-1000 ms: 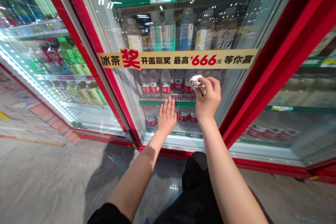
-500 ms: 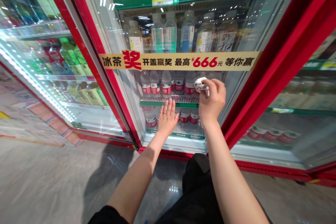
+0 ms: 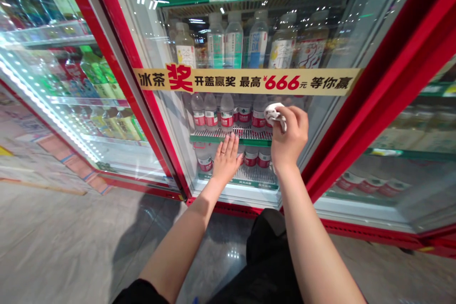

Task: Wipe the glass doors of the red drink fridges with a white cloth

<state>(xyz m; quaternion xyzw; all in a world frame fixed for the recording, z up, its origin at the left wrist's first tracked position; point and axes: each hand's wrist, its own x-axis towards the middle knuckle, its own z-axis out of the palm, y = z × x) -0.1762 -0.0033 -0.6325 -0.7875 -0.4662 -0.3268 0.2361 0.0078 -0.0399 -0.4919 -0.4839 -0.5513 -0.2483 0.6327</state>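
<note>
Both hands show in the head view, apart from each other in front of a tall clear glass cooler door (image 3: 351, 57). The right hand (image 3: 291, 135) has its fingertips pinched around a crumpled white cloth (image 3: 275, 115), which sits at that hand's far left side, just nearer than a long pale yellow banner with red and black lettering (image 3: 245, 80). Bunched up, the cloth shows no clear long axis, only a slight slant from far left to near right. The left hand (image 3: 228, 160) is flat and holds nothing, fingers pointing far, overlapping a green shelf edge (image 3: 254, 142) behind the glass; from it, the cloth lies to the right and farther off. Clear plastic bottles with red labels (image 3: 227, 111) stand behind the glass, left of the cloth. Whether the cloth itself presses on the glass is hard to tell.
</note>
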